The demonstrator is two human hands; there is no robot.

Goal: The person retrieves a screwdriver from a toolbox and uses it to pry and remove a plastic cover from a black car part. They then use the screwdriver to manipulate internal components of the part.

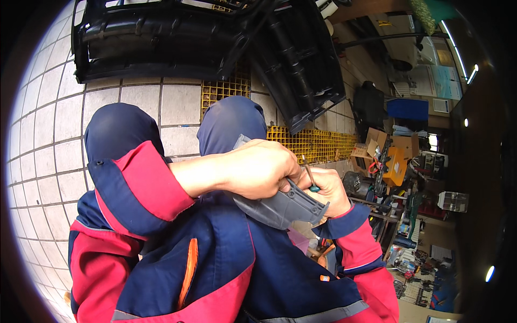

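A dark grey moulded plastic part (277,209) with ribs and holes lies across my lap, slanting down to the right. My left hand (261,169) is closed on its upper edge, with the thumb side toward my other hand. Just beyond, my right hand (329,189) is closed behind the part's right end. A thin metal shaft with a small teal end, looking like a screwdriver (313,187), shows against the right hand's fingers. Part of the grip of both hands is hidden behind the plastic.
Large black moulded panels (156,46) lie on the tiled floor (48,145) ahead of my knees. Yellow grating (315,144) runs through the tiles. At right stand cardboard boxes (362,157), an orange box (396,166), a blue bin (407,109) and cluttered tools.
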